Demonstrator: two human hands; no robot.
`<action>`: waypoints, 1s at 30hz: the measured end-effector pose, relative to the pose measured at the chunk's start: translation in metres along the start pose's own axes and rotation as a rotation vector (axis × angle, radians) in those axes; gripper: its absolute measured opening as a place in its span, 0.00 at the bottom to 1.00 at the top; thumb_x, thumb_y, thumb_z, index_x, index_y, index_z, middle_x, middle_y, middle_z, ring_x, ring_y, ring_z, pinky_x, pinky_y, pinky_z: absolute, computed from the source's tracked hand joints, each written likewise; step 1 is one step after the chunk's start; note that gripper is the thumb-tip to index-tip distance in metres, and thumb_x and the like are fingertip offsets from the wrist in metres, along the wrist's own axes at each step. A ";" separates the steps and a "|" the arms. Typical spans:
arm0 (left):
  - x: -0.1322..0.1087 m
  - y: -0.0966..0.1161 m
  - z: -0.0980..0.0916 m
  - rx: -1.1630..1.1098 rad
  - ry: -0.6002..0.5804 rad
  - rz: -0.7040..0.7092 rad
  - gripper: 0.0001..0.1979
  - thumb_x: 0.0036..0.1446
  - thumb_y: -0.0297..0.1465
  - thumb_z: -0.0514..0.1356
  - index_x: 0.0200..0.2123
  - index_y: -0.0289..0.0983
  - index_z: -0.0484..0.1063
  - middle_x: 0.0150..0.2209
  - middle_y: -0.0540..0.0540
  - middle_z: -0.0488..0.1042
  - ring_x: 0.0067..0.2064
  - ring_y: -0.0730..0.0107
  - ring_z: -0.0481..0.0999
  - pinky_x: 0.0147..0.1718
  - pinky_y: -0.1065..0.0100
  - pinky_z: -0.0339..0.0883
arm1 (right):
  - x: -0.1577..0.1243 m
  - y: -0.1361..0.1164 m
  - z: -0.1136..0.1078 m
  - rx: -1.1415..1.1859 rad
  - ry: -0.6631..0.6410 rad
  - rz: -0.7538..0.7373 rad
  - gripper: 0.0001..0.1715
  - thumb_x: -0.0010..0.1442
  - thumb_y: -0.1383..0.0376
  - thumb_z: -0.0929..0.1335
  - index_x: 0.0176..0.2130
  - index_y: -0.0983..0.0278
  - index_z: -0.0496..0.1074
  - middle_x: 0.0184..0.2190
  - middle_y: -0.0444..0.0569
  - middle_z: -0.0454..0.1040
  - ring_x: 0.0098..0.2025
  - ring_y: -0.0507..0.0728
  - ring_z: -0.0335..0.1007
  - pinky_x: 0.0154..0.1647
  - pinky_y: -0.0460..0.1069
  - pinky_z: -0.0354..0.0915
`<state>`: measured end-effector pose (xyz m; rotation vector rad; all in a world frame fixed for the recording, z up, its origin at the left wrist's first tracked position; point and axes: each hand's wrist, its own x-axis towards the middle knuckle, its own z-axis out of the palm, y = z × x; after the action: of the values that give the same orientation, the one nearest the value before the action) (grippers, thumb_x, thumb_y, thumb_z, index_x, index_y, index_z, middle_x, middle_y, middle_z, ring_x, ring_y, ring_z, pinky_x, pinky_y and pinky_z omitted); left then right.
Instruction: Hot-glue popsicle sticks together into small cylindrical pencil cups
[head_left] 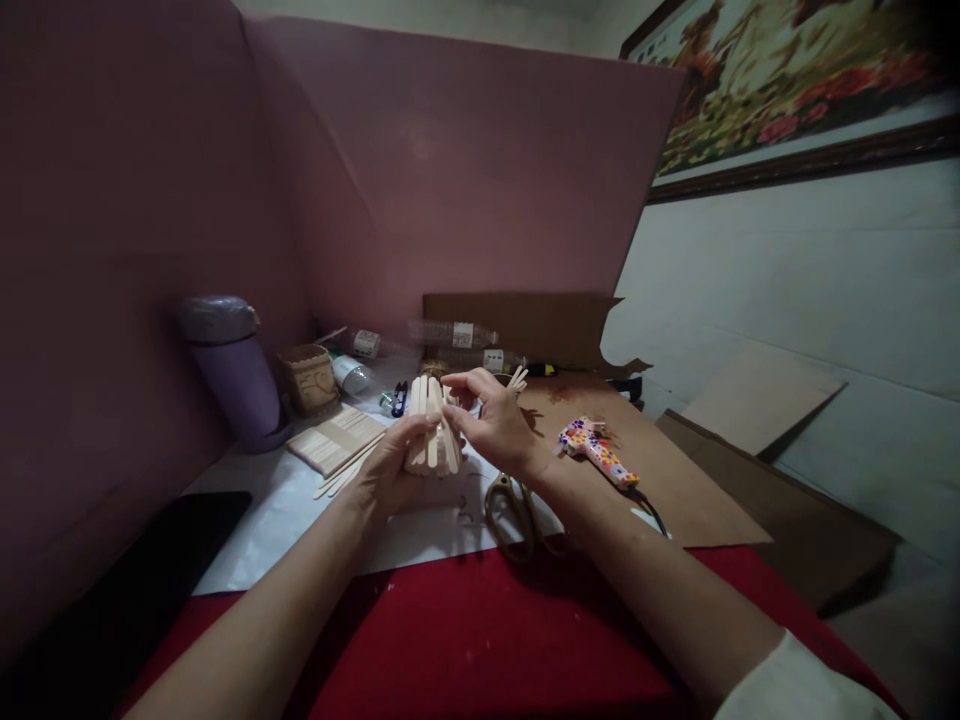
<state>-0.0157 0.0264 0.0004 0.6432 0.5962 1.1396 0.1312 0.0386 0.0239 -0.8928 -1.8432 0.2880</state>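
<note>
A small round piece covered with upright wooden craft sticks is in the middle of the view, slightly tilted. My left hand grips it from the left, thumb across the front of the sticks. From the right, my right hand pinches at a craft stick on its front, thumb and forefinger near the upper part. The inside of the piece and its far side are hidden. Below my right wrist lie gold-handled scissors, their blades partly covered.
A pack of craft sticks lies left on white paper. Behind are a purple tumbler, a carved brown pot and plastic bottles. A floral glue gun with a cord rests on cardboard at right.
</note>
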 end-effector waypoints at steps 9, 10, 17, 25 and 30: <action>0.000 0.009 0.007 -0.319 0.220 0.042 0.05 0.58 0.22 0.56 0.34 0.31 0.73 0.25 0.44 0.78 0.23 0.69 0.77 0.24 0.70 0.74 | -0.023 -0.004 0.020 -0.182 0.038 -0.116 0.16 0.69 0.61 0.60 0.42 0.65 0.74 0.38 0.52 0.73 0.42 0.57 0.71 0.44 0.50 0.66; 0.001 0.009 0.006 -0.331 0.216 0.040 0.05 0.58 0.22 0.56 0.34 0.30 0.73 0.25 0.44 0.78 0.22 0.70 0.77 0.24 0.71 0.73 | -0.025 -0.003 0.021 -0.206 0.040 -0.124 0.17 0.69 0.60 0.60 0.44 0.65 0.74 0.39 0.53 0.73 0.42 0.58 0.71 0.43 0.50 0.66; 0.006 0.005 0.001 -0.268 0.231 0.122 0.05 0.56 0.21 0.58 0.35 0.30 0.74 0.25 0.45 0.78 0.22 0.71 0.77 0.25 0.72 0.74 | -0.029 -0.009 0.022 -0.267 0.004 -0.026 0.17 0.67 0.64 0.62 0.46 0.66 0.78 0.36 0.54 0.75 0.38 0.59 0.73 0.40 0.51 0.67; 0.006 0.005 -0.004 -0.092 0.148 0.232 0.06 0.48 0.26 0.65 0.32 0.31 0.73 0.24 0.48 0.77 0.22 0.71 0.74 0.24 0.71 0.73 | -0.026 -0.004 0.025 0.023 0.020 0.177 0.11 0.60 0.68 0.66 0.37 0.63 0.79 0.32 0.50 0.76 0.31 0.56 0.72 0.33 0.50 0.68; 0.005 0.004 -0.003 0.016 0.135 0.317 0.17 0.43 0.28 0.69 0.37 0.33 0.71 0.28 0.49 0.77 0.25 0.72 0.75 0.25 0.71 0.71 | -0.020 -0.002 0.026 0.249 0.111 0.382 0.11 0.54 0.66 0.69 0.39 0.65 0.77 0.27 0.47 0.75 0.28 0.55 0.71 0.28 0.49 0.69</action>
<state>-0.0189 0.0324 0.0008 0.6938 0.6331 1.4846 0.1116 0.0281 -0.0006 -1.0581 -1.4878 0.6770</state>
